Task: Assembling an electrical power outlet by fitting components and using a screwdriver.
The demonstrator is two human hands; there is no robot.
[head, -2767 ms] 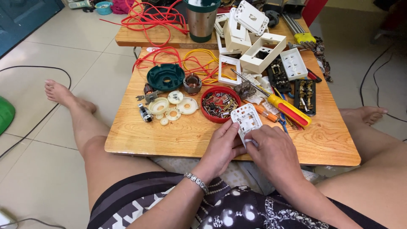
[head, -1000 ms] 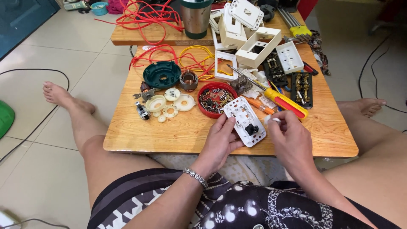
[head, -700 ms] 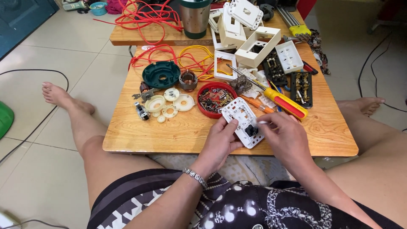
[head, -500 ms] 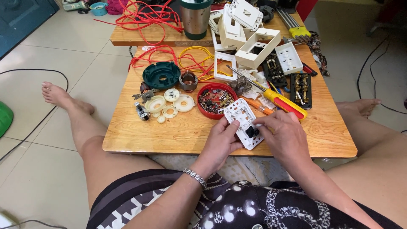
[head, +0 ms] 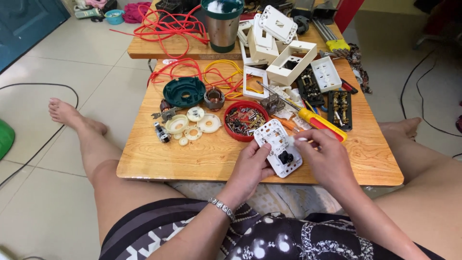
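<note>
I hold a white switch plate (head: 275, 144) with a black knob over the near edge of the low wooden table (head: 192, 159). My left hand (head: 250, 168) grips its left edge, thumb on top. On the plate's right side rests my right hand (head: 325, 159), its fingertips pinching a small white part (head: 302, 139) against the plate's upper right corner.
A red bowl of screws (head: 243, 120) sits just behind the plate. A yellow-and-red screwdriver (head: 317, 123) lies to the right. White round parts (head: 192, 126), a green motor housing (head: 184, 92), red and yellow wires (head: 192, 72), white switch boxes (head: 288, 62) and a steel cup (head: 222, 26) lie further back.
The plate has come down from a raised, tilted hold to lie flatter at the table edge. My right hand moved from its right side onto its upper right corner with a small white part.
</note>
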